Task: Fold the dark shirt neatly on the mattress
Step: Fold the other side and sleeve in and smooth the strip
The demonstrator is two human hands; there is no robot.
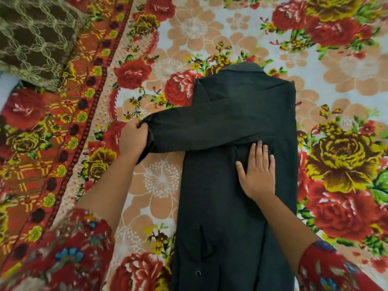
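Dark shirt (241, 206) lay lengthwise on the floral-sheeted mattress (346, 80), collar farthest away, one sleeve (210, 127) stretched leftward across it, left hand (134, 137) with grip clenched round the sleeve's end, right hand (257, 173) released, pressed flat on the shirt's middle

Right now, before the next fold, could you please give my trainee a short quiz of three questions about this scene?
1. True or false: the right grip lies flat on the dark shirt.
2. What does the left grip hold? A) the collar B) the end of the shirt sleeve C) the hem
3. Fill in: the shirt sleeve lies ___ the shirt body.
Key: 1 true; 2 B; 3 across.
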